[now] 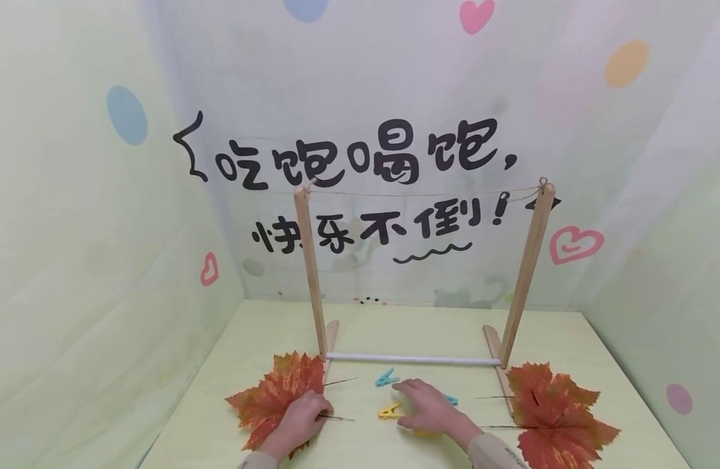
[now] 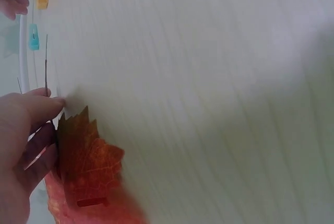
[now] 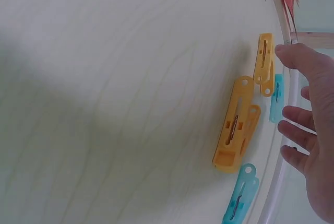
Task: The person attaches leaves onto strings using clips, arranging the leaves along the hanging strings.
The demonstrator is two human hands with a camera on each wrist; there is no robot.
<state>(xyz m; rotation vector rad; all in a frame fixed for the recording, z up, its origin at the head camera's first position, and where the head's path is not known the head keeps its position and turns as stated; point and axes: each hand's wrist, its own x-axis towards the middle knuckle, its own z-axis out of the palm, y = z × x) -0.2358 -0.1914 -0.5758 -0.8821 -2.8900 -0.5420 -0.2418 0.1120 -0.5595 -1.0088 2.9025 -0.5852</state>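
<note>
My left hand (image 1: 301, 420) pinches the thin dark stem of a red-orange artificial maple leaf (image 1: 260, 402) at the left; in the left wrist view the stem (image 2: 46, 72) runs out past the thumb. Another leaf lies behind or against it, with its own stem showing. With fingers spread and nothing held, my right hand (image 1: 427, 407) hovers over several clothespins. A blue clothespin (image 1: 386, 378) and a yellow clothespin (image 1: 389, 412) lie left of it. In the right wrist view, a larger-looking yellow clothespin (image 3: 235, 125) and a second blue clothespin (image 3: 241, 195) lie near the fingers.
Behind the hands stands a wooden frame with a left post (image 1: 311, 273), a right post (image 1: 528, 273), a string (image 1: 418, 195) across the top and a white rod (image 1: 413, 359) below. More maple leaves (image 1: 556, 404) with stems lie at the right, by the frame's foot.
</note>
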